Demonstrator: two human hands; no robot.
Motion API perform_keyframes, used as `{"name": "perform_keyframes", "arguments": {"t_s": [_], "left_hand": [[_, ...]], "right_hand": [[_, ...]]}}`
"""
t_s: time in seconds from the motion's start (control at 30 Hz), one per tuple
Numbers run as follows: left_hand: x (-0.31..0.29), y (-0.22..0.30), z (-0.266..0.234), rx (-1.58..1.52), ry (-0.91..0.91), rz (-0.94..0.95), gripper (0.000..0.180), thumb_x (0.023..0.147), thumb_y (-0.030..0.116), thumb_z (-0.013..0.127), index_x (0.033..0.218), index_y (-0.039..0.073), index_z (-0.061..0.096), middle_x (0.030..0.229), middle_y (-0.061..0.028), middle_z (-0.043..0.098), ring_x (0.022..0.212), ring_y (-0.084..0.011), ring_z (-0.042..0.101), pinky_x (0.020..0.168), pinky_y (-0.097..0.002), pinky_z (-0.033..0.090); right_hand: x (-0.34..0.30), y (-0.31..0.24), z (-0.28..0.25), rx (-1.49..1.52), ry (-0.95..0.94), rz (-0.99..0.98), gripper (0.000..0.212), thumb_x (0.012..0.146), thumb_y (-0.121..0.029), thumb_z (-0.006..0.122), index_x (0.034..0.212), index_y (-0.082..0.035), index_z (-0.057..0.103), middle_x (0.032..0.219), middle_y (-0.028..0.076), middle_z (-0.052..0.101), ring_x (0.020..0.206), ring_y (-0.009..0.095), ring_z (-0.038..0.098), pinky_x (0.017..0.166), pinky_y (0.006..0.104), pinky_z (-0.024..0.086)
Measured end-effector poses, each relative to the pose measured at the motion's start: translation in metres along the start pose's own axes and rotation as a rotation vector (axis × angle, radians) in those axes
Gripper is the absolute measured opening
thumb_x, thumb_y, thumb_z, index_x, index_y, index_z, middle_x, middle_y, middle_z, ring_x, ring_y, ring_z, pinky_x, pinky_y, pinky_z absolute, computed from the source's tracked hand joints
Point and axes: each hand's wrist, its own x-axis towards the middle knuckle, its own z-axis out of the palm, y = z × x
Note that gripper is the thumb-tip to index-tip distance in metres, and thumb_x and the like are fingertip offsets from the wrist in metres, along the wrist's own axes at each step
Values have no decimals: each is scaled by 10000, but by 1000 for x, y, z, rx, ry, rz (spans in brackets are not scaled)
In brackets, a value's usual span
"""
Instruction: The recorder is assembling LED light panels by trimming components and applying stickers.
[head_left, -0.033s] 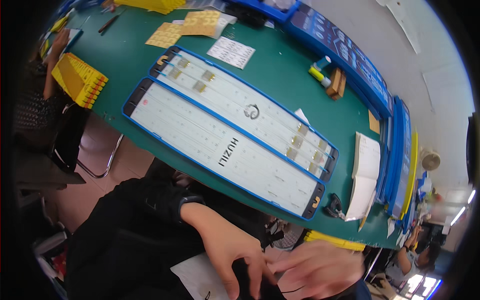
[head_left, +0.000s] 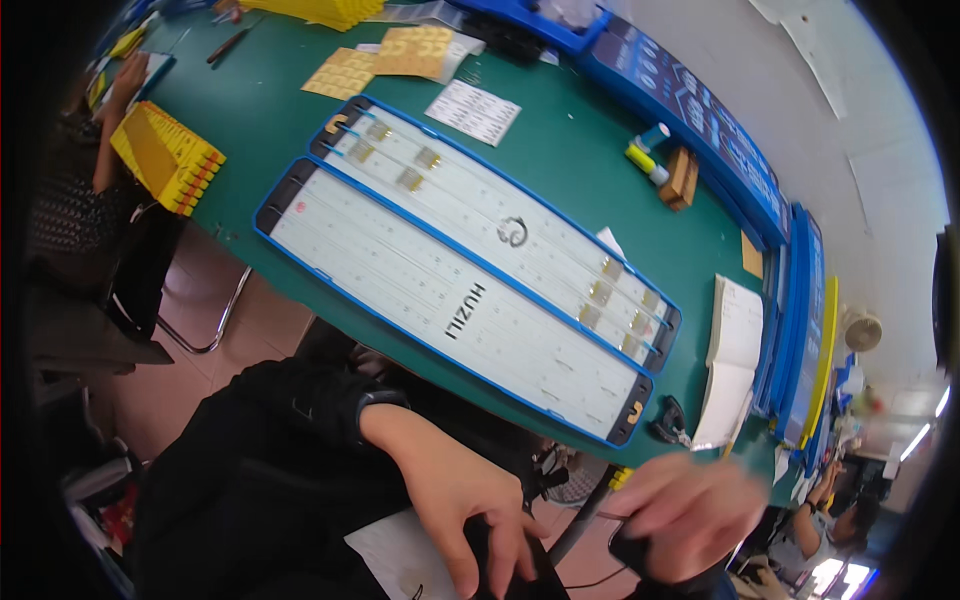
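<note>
My left hand (head_left: 455, 490) is low over my dark-clothed lap, thumb and fingers bent downward and apart, with nothing seen between them. Beneath it a white sheet (head_left: 398, 552) lies on the lap, with a small dark loop near its lower edge. My right hand (head_left: 695, 505) is to the right, past the table's front edge, smeared by motion. A thin dark strand sticks out at its fingertips, but its grip is unclear. On the table beyond both hands lies a long blue-rimmed case (head_left: 455, 265), opened flat, with white panels, dark end pads and small yellowish tags.
The green table (head_left: 560, 150) carries a printed label sheet (head_left: 473, 112), yellow cards (head_left: 413, 52), a spool (head_left: 650, 140), a wooden block (head_left: 679, 179) and an open notebook (head_left: 728, 350). Yellow boards (head_left: 165, 155) stand at left beside another person. Blue boxes (head_left: 690, 110) line the far right.
My right hand has moved right and slightly up, away from my left hand. The left hand stays nearly in place. The view has shifted slightly.
</note>
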Motion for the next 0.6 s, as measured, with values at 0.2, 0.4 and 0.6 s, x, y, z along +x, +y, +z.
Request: {"name": "perform_keyframes", "arguments": {"t_s": [0.2,0.4,0.6], "left_hand": [[-67,56,11,-203,660,-124,263,1043,183,480,964,-19,630,779,-91,674,840,-136,684,856,-317,529],[-98,73,31,246,1555,5,281,1059,174,432,948,-26,594,836,-86,644,779,-122,643,711,-275,543],[-98,67,13,813,1828,-42,210,997,85,516,878,-19,654,747,-80,647,667,-116,630,597,-216,523]], "right_hand": [[79,10,-74,-116,490,15,212,1033,-233,530,1123,-43,510,993,29,540,848,103,594,807,229,482],[139,81,-110,-176,460,81,195,1021,-226,558,1088,-44,569,1002,33,618,873,131,657,784,249,500],[178,124,-112,-743,315,363,140,988,-168,597,1016,-49,665,959,54,670,755,142,669,674,254,503]]}}
